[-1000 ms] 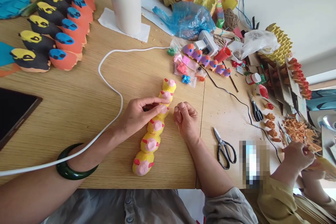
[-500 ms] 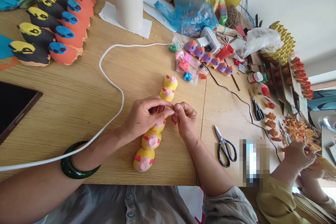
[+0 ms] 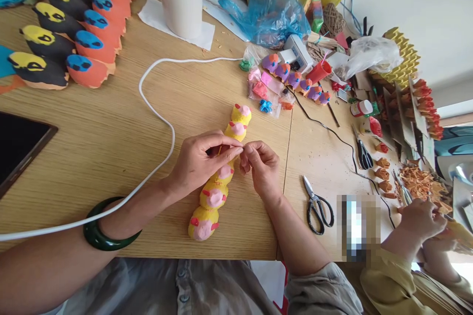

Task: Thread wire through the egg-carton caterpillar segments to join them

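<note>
The left hand (image 3: 194,160) and right hand (image 3: 265,170) are pinching, fingers closed, contents unclear, above the yellow egg-carton strip (image 3: 215,198). It is looking light, crushable, best held by its sides.

Glossy green bangle (image 3: 96,236), grained wooden table (image 3: 148,226), crinkled blue plastic bag (image 3: 271,17).

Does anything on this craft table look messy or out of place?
Mainly the white cable: it runs over the left forearm and dark green bangle, so it might snag. At far right, orange scraps lie in a loose heap. Nothing looks clearly broken.
</note>
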{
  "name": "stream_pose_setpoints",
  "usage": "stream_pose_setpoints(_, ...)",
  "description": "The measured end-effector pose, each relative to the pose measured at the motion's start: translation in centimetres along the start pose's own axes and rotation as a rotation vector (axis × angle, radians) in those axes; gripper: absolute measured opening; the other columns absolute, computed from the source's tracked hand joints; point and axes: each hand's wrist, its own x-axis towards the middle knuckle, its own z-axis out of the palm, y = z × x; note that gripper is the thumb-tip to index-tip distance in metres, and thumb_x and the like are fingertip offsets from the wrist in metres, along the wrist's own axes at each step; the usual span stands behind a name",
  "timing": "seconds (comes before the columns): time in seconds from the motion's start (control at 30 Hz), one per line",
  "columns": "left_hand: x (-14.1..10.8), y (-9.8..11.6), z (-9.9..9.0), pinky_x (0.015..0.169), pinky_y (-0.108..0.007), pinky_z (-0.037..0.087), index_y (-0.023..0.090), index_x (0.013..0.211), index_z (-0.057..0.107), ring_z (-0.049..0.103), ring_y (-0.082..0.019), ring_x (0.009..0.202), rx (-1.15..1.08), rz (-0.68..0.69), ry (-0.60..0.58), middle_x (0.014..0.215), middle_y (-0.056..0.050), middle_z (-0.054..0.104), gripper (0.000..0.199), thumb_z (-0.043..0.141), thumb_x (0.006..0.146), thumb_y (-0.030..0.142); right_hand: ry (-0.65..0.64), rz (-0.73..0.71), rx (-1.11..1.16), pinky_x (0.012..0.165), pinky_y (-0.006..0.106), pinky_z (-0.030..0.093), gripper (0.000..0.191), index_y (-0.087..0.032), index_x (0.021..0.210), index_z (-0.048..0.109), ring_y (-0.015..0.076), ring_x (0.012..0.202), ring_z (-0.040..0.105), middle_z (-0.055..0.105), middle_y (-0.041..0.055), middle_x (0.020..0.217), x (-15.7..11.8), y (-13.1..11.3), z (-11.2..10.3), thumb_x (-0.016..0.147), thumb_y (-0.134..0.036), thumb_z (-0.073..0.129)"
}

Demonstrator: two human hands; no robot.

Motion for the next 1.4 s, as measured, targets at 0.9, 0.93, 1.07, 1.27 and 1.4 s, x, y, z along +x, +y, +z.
stream_pose_setpoints(0.9, 0.04, -0.23, -0.08, 0.060, -0.024, 0.043, 0.020, 0.094, 0.083, 0.053, -0.010, 0.063, 0.023, 0.088, 0.000, 0.072, 0.003, 0.064, 0.008, 0.076, 0.091, 0.019, -0.084, -0.041, 0.006, 0.051, 0.022, 0.048, 0.034, -0.022, 0.075, 0.070, 0.0078, 0.051, 0.054, 0.062, -0.0052, 0.062, -0.05, 0.17, 0.02, 0.095, -0.050, 0.075)
stream_pose_setpoints(0.93, 0.04, -0.19, -0.07, 0.060, -0.024, 0.043, 0.020, 0.095, 0.083, 0.053, -0.010, 0.062, 0.018, 0.086, 0.000, 0.072, 0.003, 0.063, 0.008, 0.076, 0.090, 0.019, -0.079, -0.038, 0.014, 0.050, 0.022, 0.048, 0.033, -0.022, 0.075, 0.070, 0.0076, 0.051, 0.053, 0.063, -0.0054, 0.063, -0.03, 0.16, 0.05, 0.094, -0.049, 0.077)
stream_pose_setpoints(1.07, 0.01, -0.08, 0.03, 0.060, -0.025, 0.043, 0.022, 0.100, 0.085, 0.052, -0.011, 0.063, 0.007, 0.075, -0.017, 0.072, 0.003, 0.061, 0.014, 0.075, 0.091, 0.018, -0.046, -0.032, 0.029, 0.048, 0.021, 0.049, 0.030, -0.022, 0.077, 0.071, 0.0075, 0.050, 0.053, 0.064, -0.0055, 0.062, 0.11, 0.12, 0.08, 0.089, -0.048, 0.081)
stream_pose_setpoints(1.27, -0.03, -0.20, 0.13, 0.060, -0.025, 0.042, 0.021, 0.099, 0.083, 0.050, -0.011, 0.063, -0.033, 0.012, -0.009, 0.070, 0.005, 0.058, 0.011, 0.080, 0.088, 0.023, -0.036, -0.012, 0.024, 0.048, 0.022, 0.049, 0.029, -0.023, 0.079, 0.073, 0.0079, 0.049, 0.053, 0.064, -0.0057, 0.060, 0.13, 0.05, 0.14, 0.086, -0.049, 0.084)
stream_pose_setpoints(1.4, -0.05, -0.31, 0.03, 0.059, -0.025, 0.041, 0.020, 0.092, 0.082, 0.051, -0.011, 0.063, 0.000, 0.017, 0.014, 0.071, 0.003, 0.065, 0.006, 0.077, 0.090, 0.023, -0.038, -0.012, 0.007, 0.050, 0.022, 0.050, 0.035, -0.022, 0.073, 0.071, 0.0082, 0.051, 0.055, 0.063, -0.0048, 0.061, 0.00, -0.16, 0.21, 0.091, -0.050, 0.079)
